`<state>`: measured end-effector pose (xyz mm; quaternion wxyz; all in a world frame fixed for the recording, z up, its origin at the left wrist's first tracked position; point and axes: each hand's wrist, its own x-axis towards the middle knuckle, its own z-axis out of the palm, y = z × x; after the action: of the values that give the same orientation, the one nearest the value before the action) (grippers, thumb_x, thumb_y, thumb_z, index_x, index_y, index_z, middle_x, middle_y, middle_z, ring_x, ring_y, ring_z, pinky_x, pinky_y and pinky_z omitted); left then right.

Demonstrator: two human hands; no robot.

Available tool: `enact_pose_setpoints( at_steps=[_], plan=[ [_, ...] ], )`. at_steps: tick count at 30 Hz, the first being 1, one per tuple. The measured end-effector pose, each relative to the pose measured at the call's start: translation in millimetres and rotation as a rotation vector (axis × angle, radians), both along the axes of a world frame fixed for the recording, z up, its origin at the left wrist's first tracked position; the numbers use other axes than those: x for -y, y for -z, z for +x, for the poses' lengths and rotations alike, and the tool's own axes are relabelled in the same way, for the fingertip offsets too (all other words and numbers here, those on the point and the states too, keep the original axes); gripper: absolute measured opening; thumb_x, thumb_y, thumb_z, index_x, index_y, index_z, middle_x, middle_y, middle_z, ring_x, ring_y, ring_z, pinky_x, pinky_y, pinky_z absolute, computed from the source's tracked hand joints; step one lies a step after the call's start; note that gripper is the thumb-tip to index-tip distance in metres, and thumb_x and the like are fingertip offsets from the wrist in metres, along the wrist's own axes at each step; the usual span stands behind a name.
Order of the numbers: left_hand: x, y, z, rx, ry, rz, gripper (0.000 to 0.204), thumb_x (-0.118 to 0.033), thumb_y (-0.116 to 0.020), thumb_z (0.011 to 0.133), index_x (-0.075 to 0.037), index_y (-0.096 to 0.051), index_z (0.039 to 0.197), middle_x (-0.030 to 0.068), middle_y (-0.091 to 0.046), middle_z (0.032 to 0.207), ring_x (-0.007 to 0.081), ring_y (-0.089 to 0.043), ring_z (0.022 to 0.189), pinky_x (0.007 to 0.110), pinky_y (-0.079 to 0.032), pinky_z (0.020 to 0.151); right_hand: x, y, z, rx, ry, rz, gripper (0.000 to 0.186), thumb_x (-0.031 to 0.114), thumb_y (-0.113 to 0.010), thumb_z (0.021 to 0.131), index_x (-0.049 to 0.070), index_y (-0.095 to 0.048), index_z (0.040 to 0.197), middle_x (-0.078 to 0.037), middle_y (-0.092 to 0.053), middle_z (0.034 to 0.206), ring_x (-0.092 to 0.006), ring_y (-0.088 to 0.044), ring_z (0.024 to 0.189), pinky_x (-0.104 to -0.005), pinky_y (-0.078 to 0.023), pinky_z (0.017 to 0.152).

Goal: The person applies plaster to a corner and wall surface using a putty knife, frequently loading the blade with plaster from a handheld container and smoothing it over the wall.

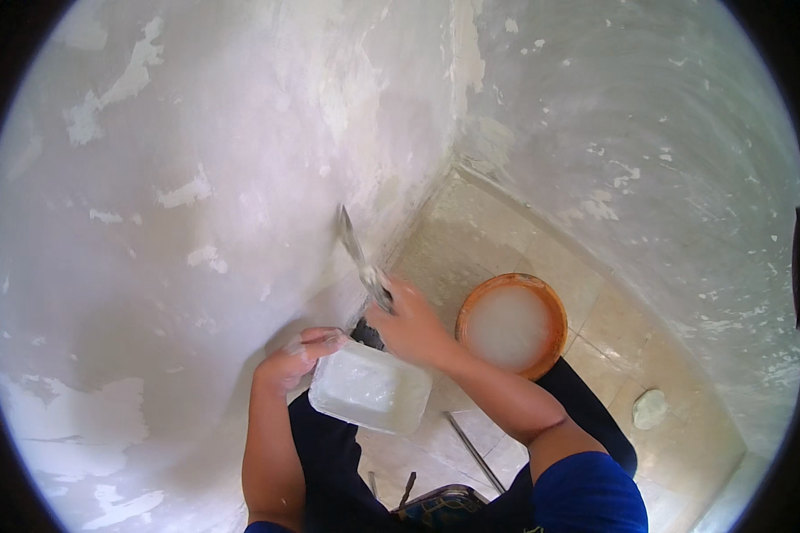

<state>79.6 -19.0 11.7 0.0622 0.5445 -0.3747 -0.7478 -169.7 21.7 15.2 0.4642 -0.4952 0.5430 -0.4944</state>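
My left hand (pixel 300 355) grips the far left edge of a white rectangular tub (pixel 371 387), its fingers smeared with white. Some pale wet material lies in the bottom of the tub. Just beyond it, my right hand (pixel 411 322) is wrapped round the handle of a putty knife (pixel 353 238), whose blade points up and to the left, close to the left wall (pixel 240 169). The blade is edge-on and slightly blurred, so I cannot tell whether it touches the wall. Lighter patches of filler show on that grey wall.
An orange bucket (pixel 557 311) of cloudy whitish liquid stands on the tiled floor right of my right forearm. A round pale lump (pixel 650 409) lies farther right. The patchy right wall (pixel 631 142) meets the left wall at a corner. A metal bar (pixel 476 453) shows between my legs.
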Motion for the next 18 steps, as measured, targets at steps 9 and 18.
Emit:
enact_pose_setpoints(
  at_steps=[9, 18],
  plan=[
    [0.6, -22.1, -27.6, 0.063, -0.036, -0.050, 0.043, -0.026, -0.074, 0.096, 0.000, -0.065, 0.129, 0.0057, -0.070, 0.119, 0.0171, -0.062, 0.115, 0.032, -0.045, 0.102, 64.0, 97.2, -82.8, 0.097, 0.260, 0.339, 0.017, 0.014, -0.059, 0.091, -0.001, -0.062, 0.097, -0.010, -0.058, 0.079, -0.0200, -0.055, 0.067, -0.0376, -0.043, 0.059],
    [-1.2, -12.6, -13.4, -0.026, 0.017, -0.066, 0.038, -0.024, -0.072, 0.097, -0.001, -0.066, 0.127, 0.0053, -0.070, 0.117, 0.0165, -0.062, 0.114, 0.031, -0.045, 0.101, 128.2, 96.3, -65.9, 0.295, 0.107, 0.371, 0.018, 0.014, -0.058, 0.090, -0.004, -0.063, 0.093, -0.009, -0.058, 0.077, -0.0217, -0.053, 0.060, -0.0366, -0.044, 0.054]
  ],
)
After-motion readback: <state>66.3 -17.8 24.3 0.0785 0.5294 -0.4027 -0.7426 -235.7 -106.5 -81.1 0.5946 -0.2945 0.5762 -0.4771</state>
